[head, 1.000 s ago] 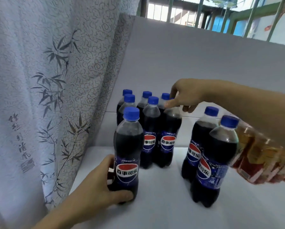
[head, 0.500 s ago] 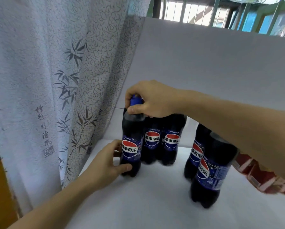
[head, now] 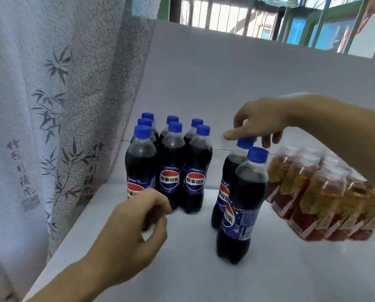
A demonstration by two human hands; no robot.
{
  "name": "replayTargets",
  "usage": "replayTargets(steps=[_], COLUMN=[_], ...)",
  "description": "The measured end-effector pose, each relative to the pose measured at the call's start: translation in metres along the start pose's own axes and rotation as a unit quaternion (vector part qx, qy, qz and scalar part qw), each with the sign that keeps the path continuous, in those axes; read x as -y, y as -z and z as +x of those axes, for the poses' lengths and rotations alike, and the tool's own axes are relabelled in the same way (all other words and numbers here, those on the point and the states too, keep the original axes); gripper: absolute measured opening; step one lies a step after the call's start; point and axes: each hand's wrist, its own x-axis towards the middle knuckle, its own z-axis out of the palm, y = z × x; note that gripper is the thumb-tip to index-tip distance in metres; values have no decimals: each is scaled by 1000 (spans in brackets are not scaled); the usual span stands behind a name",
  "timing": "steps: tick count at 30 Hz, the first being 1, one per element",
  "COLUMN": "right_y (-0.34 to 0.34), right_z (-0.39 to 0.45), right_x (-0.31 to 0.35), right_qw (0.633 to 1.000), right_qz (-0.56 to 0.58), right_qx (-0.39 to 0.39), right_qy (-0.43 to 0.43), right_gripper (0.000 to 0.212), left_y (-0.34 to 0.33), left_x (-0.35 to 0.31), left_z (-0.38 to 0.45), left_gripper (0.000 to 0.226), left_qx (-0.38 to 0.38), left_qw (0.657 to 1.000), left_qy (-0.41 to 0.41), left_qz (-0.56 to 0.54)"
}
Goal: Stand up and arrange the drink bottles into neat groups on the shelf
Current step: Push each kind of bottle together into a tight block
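Your cola bottles (head: 171, 164) stand upright, caps up, grouped at the shelf (head: 182, 269) corner by the curtain (head: 51, 105). Two more (head: 241, 199) stand right of them. Your right hand (head: 258, 123) hovers open above their caps; your left hand (head: 134, 227) is loosely curled, empty.

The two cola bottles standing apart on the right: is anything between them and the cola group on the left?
Nothing visible. Only bare white shelf lies between the two separate bottles and the cola group.
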Motion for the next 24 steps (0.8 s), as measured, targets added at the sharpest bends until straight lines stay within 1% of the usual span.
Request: replayTargets(steps=[1, 2, 4, 5, 8, 11, 13, 15, 17, 20, 22, 24], right_y=[-5, -10, -17, -17, -11, -7, -10, -16, -23, -26, -26, -28], right_z=[0, 0, 1, 0, -6, -8, -5, 1, 7, 13, 17, 21], right_x=[-2, -4, -5, -3, 4, 19, 33, 46, 58, 78, 86, 88], right_qw=[999, 997, 996, 995, 986, 971, 965, 961, 956, 949, 947, 946], right_qz=[39, 66, 70, 61, 81, 117, 120, 126, 144, 148, 145, 150], right_qx=[26, 26, -18, -42, -78, -71, -69, -69, -72, -91, -99, -99], right_qy=[-3, 9, 49, 66, 123, 195, 222, 235, 244, 264, 269, 270], right_gripper=[45, 40, 29, 24, 14, 9, 7, 7, 8, 10, 11, 12], left_y=[-11, -23, -46, -55, -57, -47, -45, -47, -53, -54, -56, -60], left_x=[-9, -17, -27, -29, -21, -2, 8, 15, 20, 30, 33, 36], left_z=[4, 9, 15, 16, 15, 14, 13, 8, 2, -6, -7, -8], left_gripper=[24, 25, 24, 22, 14, 9, 10, 17, 25, 38, 43, 44], left_qx=[59, 100, 141, 144, 132, 95, 90, 98, 89, 25, -13, -19], left_qw=[998, 994, 984, 981, 984, 978, 971, 968, 969, 975, 976, 977], left_qy=[0, 17, 69, 79, 87, 169, 207, 225, 228, 217, 210, 205], left_qz=[-16, -35, -87, -102, -82, -74, -73, -61, -20, 47, 60, 59])
